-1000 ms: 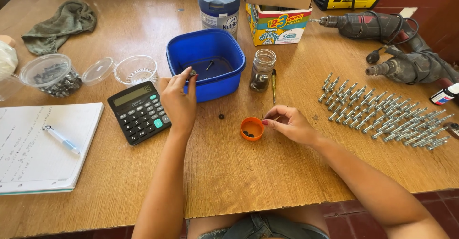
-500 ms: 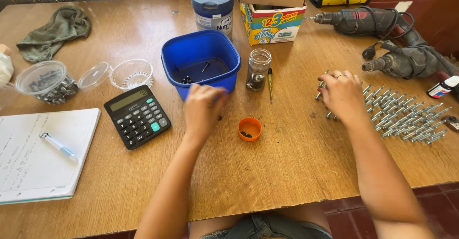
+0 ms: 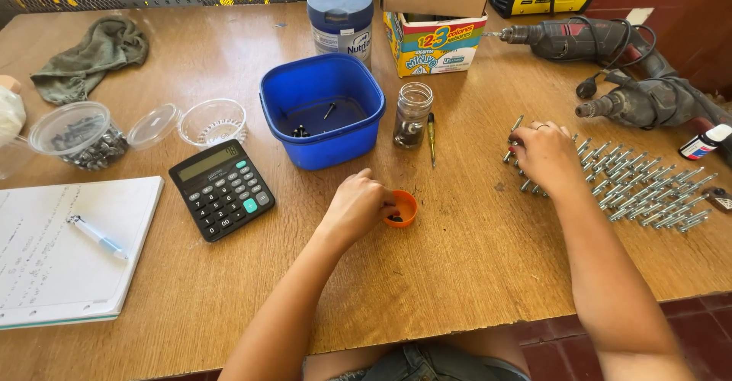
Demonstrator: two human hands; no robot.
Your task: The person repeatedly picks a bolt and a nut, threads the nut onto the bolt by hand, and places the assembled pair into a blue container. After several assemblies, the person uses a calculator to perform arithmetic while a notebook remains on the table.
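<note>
My left hand (image 3: 357,205) rests at the small orange cap (image 3: 404,208) in the middle of the wooden table (image 3: 457,289), fingertips reaching into it where small dark pieces lie. My right hand (image 3: 545,156) lies on the left end of a spread of silver bolts (image 3: 648,186), fingers curled over a few of them; whether it grips one I cannot tell. A blue plastic tub (image 3: 324,114) with a few dark small parts stands just beyond the cap. A glass jar (image 3: 413,115) of dark parts and a small screwdriver (image 3: 431,138) are beside the tub.
A black calculator (image 3: 221,189), notepad (image 3: 65,251) with a pen (image 3: 95,236), clear plastic cups with screws (image 3: 76,133) and a green rag (image 3: 88,57) lie left. A round tin (image 3: 340,16), a cardboard box (image 3: 435,41) and two power drills (image 3: 610,68) stand at the back and right.
My left hand came down from beside the blue tub to the orange cap. My right hand left the cap, went right to the bolts and stays on them.
</note>
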